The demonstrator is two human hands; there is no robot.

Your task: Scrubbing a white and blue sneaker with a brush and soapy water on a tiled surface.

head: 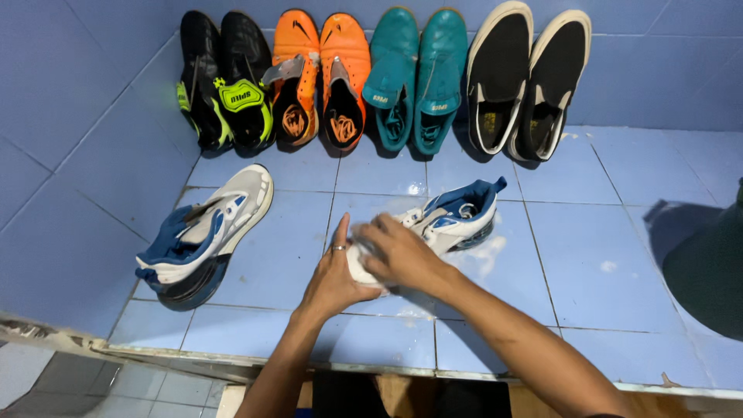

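A white and blue sneaker [457, 218] lies on the blue tiled floor [588, 255] in the middle. My left hand [334, 272], with a ring on one finger, grips its toe from the near side. Over the top of that toe lies my right hand [398, 249], fingers curled, and what is under the fingers is hidden. The matching white and blue sneaker [203, 236] rests tilted against the left wall, apart from both hands.
Along the back wall stand pairs of shoes: black and neon yellow [224, 81], orange [321, 77], teal [414, 77], and black slip-ons with cream edges [526, 81]. A dark object [708, 263] sits at the right edge. A step edge [232, 358] runs near me.
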